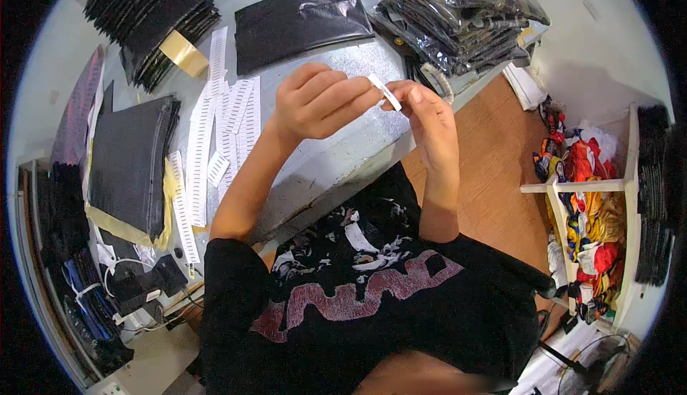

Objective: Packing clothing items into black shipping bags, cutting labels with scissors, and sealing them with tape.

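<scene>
Above the table's near edge, both hands meet at a small white strip (386, 93), probably a label. My left hand (320, 101) is closed, with the fingers curled and their tips pinching the strip. My right hand (434, 119) grips the strip's lower end between thumb and fingers. Beyond the hands, a flat black plastic-wrapped package (300, 26) lies on the grey table (304, 169). Left of my left arm, several long white label strips (199, 159) with rows of dark print lie spread and overlapping.
A stack of glossy bagged dark garments (458, 23) stands at the back right. At left are a black stack (129, 166) and a further dark pile (154, 19) with a tan tape piece (184, 53). White shelves (630, 180) with colourful cloth bundles stand right, beyond the brown floor (486, 159).
</scene>
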Demonstrator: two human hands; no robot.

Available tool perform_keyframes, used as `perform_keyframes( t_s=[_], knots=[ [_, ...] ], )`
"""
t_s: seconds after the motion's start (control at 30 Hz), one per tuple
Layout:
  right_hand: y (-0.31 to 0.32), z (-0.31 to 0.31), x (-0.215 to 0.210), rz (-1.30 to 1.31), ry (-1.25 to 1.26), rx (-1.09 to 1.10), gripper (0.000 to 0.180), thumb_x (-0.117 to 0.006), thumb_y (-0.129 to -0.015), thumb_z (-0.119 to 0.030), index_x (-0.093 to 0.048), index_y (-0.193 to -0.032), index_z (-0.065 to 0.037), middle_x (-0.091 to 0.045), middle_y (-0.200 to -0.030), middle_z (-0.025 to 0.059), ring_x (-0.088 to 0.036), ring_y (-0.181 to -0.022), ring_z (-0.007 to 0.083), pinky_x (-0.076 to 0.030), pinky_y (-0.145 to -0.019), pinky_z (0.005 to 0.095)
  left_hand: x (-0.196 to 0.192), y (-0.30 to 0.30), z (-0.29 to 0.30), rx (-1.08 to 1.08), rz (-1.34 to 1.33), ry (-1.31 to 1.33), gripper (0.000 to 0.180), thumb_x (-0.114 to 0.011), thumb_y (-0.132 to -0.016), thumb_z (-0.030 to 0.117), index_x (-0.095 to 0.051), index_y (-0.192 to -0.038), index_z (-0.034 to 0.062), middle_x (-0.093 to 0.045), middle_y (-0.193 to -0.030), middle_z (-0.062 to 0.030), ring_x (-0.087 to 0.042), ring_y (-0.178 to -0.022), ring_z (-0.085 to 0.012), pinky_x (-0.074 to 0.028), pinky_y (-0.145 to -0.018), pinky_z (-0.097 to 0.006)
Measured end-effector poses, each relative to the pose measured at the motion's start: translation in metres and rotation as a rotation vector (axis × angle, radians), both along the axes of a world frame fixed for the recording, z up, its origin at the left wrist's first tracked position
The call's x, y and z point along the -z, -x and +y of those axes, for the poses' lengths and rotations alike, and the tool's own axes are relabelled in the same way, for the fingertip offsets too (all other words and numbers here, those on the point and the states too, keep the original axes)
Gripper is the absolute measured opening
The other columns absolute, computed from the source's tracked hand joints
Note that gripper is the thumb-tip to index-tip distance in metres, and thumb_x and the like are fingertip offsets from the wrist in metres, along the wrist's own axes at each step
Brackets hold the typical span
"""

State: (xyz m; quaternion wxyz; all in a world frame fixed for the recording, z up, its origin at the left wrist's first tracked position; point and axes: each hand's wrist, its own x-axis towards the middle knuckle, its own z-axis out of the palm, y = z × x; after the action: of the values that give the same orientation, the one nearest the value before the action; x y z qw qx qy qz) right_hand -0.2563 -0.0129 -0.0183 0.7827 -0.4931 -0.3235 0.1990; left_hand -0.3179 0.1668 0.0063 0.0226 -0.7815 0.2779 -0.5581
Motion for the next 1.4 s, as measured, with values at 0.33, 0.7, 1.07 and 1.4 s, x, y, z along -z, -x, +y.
perform_keyframes(
  t_s=[0.33,0.7,1.07,1.4],
  knots=[
    [0.012,0.000,-0.018,-0.047,-0.013,0.047,0.007,-0.056,-0.083,-0.006,-0.055,-0.078,-0.001,-0.055,-0.087,0.0034,-0.048,-0.080,0.0076,-0.036,-0.074,0.0210,-0.010,0.001,0.005,-0.043,-0.096,0.044,0.025,-0.062,-0.068,0.016,-0.064,-0.093,0.0199,-0.057,-0.091,0.0079,-0.051,-0.071,-0.0074,-0.042,-0.064,-0.022],
    [0.019,0.001,-0.032,-0.308,0.039,0.196,0.022,-0.066,-0.073,-0.003,-0.056,-0.092,-0.002,-0.056,-0.094,0.0040,-0.049,-0.084,0.0115,-0.037,-0.072,0.0234,-0.033,0.013,0.007,-0.012,0.017,0.045,0.023,-0.063,-0.064,0.014,-0.065,-0.086,0.0176,-0.059,-0.092,0.0065,-0.054,-0.077,-0.0100,-0.044,-0.065,-0.023],
    [0.016,0.005,-0.043,-1.197,0.179,0.840,0.019,-0.072,-0.062,-0.002,-0.063,-0.079,-0.006,-0.060,-0.087,0.0046,-0.052,-0.083,0.0227,-0.041,-0.075,0.0333,-0.029,0.009,0.011,0.006,0.051,0.038,0.015,-0.065,-0.069,0.017,-0.064,-0.083,0.0159,-0.059,-0.088,0.0058,-0.055,-0.079,-0.0106,-0.044,-0.068,-0.025],
    [-0.012,0.030,-0.008,-0.533,0.010,0.539,0.011,-0.069,-0.070,0.001,-0.061,-0.078,-0.001,-0.055,-0.099,0.0093,-0.050,-0.094,0.0174,-0.036,-0.084,0.0277,-0.005,0.000,0.146,0.088,-0.060,1.384,0.024,-0.056,-0.085,0.024,-0.056,-0.099,0.0040,-0.058,-0.094,-0.0040,-0.054,-0.086,-0.0145,-0.044,-0.072,-0.027]
  ],
)
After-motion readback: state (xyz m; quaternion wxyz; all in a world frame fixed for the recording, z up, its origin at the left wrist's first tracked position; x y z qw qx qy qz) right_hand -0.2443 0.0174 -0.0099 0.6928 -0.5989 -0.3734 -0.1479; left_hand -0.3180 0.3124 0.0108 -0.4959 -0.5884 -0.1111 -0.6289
